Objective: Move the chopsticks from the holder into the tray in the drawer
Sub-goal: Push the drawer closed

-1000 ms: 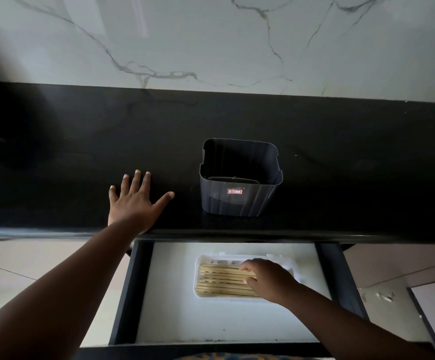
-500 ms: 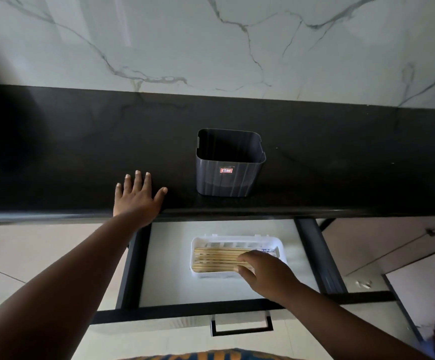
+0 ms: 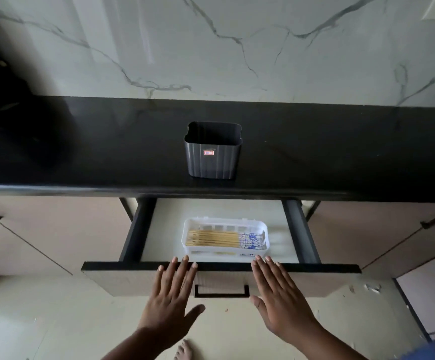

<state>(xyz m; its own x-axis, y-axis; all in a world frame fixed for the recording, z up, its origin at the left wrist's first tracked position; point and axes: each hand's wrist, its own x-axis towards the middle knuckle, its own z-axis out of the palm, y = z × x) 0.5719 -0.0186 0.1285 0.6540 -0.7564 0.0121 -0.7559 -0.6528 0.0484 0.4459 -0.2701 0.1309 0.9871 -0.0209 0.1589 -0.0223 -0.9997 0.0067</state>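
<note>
A black countertop (image 3: 341, 152) runs below a marble wall (image 3: 237, 48), with the dark holder (image 3: 212, 152) standing on it. The chopsticks (image 3: 216, 239) lie in the white tray (image 3: 225, 223) inside the open drawer (image 3: 237, 267), beyond the left hand (image 3: 171, 305) and right hand (image 3: 280, 302), both flat and spread, holding nothing.

One view only, worn on the head, and it looks forward and steeply down from in front of the black countertop (image 3: 341, 152). The marble wall (image 3: 237, 48) fills the top, wide-angle bending the counter edge. The open drawer (image 3: 221, 267) sits centre-low, close beneath the lens. Both flat hands, left hand (image 3: 171, 305) and right hand (image 3: 280, 305), reach in from the bottom edge, nearest of all. Floor shows below.
</note>
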